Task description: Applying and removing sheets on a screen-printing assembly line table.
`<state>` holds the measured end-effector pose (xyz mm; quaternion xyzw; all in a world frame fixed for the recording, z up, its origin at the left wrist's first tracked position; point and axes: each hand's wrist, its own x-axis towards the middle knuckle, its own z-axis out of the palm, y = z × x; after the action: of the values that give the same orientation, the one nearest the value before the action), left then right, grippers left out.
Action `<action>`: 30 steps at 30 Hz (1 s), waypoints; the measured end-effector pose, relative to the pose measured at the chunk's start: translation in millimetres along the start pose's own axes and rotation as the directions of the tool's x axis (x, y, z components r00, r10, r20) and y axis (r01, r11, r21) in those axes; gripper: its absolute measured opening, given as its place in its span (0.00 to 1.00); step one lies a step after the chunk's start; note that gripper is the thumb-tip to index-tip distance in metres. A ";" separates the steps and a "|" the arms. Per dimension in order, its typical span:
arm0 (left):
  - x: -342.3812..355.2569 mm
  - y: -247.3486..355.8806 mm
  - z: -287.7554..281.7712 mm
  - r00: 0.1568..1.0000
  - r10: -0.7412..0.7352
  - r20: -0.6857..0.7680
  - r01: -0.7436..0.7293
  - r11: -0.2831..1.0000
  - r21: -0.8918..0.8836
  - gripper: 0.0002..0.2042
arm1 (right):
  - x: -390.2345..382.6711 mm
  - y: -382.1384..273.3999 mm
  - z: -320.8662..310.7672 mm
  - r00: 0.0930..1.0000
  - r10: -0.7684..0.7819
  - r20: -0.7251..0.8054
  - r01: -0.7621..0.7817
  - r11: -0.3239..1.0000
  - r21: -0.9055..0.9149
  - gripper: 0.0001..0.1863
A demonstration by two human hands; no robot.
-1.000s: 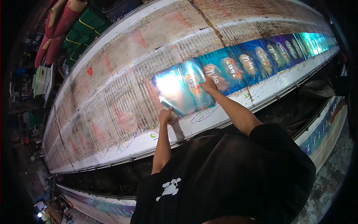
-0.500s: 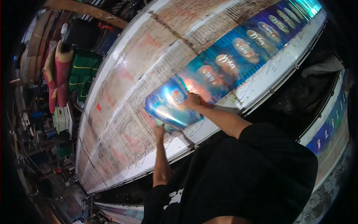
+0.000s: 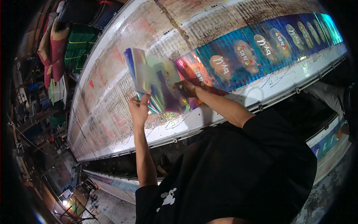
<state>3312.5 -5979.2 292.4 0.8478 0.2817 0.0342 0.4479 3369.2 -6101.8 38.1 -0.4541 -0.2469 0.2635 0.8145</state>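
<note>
Handling a glossy, bowed, iridescent plastic sheet (image 3: 153,69), held between left grip (image 3: 139,107) and right grip (image 3: 189,89), I judge next calls for even tension.

The place is looking like a printing workshop: a long, worn, red-and-brown-stained table with a white border (image 3: 108,115) is stretching across the room, carrying a row of shiny blue-and-purple printed film sheets (image 3: 274,43). Beyond it, green bundles tied with yellow cord (image 3: 78,44) are standing beside dark clutter, and a rough grey floor (image 3: 112,207) is showing at the lower left.
</note>
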 end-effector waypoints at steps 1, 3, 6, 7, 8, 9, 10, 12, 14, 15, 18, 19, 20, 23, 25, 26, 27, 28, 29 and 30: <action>-0.9 21.5 -6.2 0.999 0.032 -0.014 -0.030 0.997 0.076 0.14 | 0.5 -4.4 2.9 0.998 -0.035 0.044 0.036 0.999 -0.020 0.08; 0.1 52.0 -14.1 0.998 0.050 -0.029 -0.046 0.989 0.143 0.15 | -3.8 30.4 1.7 0.974 -0.227 0.002 0.174 0.743 -0.647 0.06; 20.8 72.2 -5.6 0.951 0.227 0.208 -0.246 0.967 0.067 0.16 | -1.4 71.8 -73.1 0.995 -0.025 -0.098 -0.030 0.848 -0.530 0.10; 5.7 40.3 -44.2 0.987 0.139 0.082 -0.144 0.987 0.069 0.16 | 15.5 -13.3 -5.7 0.947 0.318 -0.039 -0.288 0.900 0.326 0.12; 11.0 43.8 -38.1 0.986 0.136 0.098 -0.137 0.991 -0.003 0.16 | 23.2 -23.0 -48.7 0.746 0.666 -0.006 -0.561 0.632 0.535 0.13; 16.9 18.6 -34.8 0.979 0.177 0.100 -0.168 0.982 -0.089 0.15 | 21.5 -21.2 -74.3 0.849 0.504 -0.156 -0.397 0.804 0.442 0.17; 10.0 2.7 -26.1 0.994 0.100 0.038 -0.097 0.993 -0.066 0.14 | 21.7 -45.0 -73.9 0.911 0.235 -0.338 -0.162 0.959 0.231 0.22; 5.2 -67.0 -2.3 0.986 -0.159 0.038 0.149 0.968 0.203 0.20 | 9.5 -70.1 -86.5 0.898 0.004 -0.441 0.011 0.999 0.032 0.27; -9.9 -207.9 45.3 0.993 -0.113 0.017 0.112 0.992 0.050 0.26 | -0.8 -62.9 -81.1 0.944 -0.061 -0.325 -0.136 0.823 -0.551 0.29; -12.8 -257.3 89.9 0.999 -0.036 -0.022 0.039 0.982 0.186 0.28 | -19.8 -59.1 -90.7 0.923 0.035 -0.384 -0.315 0.643 -0.698 0.31; -48.0 -273.6 127.6 0.936 -0.351 -0.028 0.330 0.848 0.415 0.26 | -42.2 -65.5 -31.4 0.812 0.232 -0.536 -0.578 0.180 -0.796 0.33; -54.0 -265.6 128.6 0.933 -0.343 -0.108 0.359 0.864 0.354 0.25 | -42.8 -61.0 -37.4 0.819 0.225 -0.527 -0.564 0.154 -0.811 0.33; -58.4 -255.7 137.2 0.931 -0.330 -0.160 0.364 0.882 0.300 0.24 | -56.0 -44.3 -61.9 0.869 -0.096 -0.486 -0.450 0.257 -0.855 0.31; -50.5 -242.0 148.1 0.961 -0.182 -0.206 0.249 0.896 0.369 0.21 | -77.9 -20.6 -120.1 0.797 -0.081 -0.599 -0.531 0.378 -0.758 0.29; -56.6 -259.3 135.6 0.937 -0.228 -0.266 0.295 0.924 0.244 0.21 | -58.0 -24.5 -80.9 0.740 0.253 -0.622 -0.666 0.405 -0.627 0.26; -54.7 -256.8 133.2 0.930 -0.232 -0.285 0.275 0.953 0.123 0.21 | -54.3 -23.4 -64.1 0.748 0.249 -0.615 -0.658 0.399 -0.639 0.26; -54.0 -256.5 130.2 0.929 -0.234 -0.287 0.276 0.954 0.115 0.21 | -53.9 -21.3 -50.6 0.841 0.151 -0.520 -0.521 0.486 -0.702 0.25; -51.8 -255.6 129.0 0.952 -0.110 -0.287 0.156 0.977 0.143 0.20 | -54.0 -20.6 -46.6 0.906 0.036 -0.422 -0.369 0.554 -0.746 0.25; -49.4 -254.4 128.2 0.960 0.018 -0.281 0.032 0.984 0.173 0.19 | -51.7 -21.3 -45.6 0.905 0.029 -0.425 -0.370 0.549 -0.749 0.25; -47.6 -252.7 128.0 0.961 0.025 -0.275 0.023 0.985 0.169 0.19 | -48.2 -22.1 -45.8 0.900 -0.054 -0.432 -0.354 0.487 -0.798 0.25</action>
<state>3199.4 -5987.0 28.4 0.8702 0.3428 0.1279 0.3299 3367.5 -6171.2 28.1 -0.8623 -0.1310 0.0776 0.4830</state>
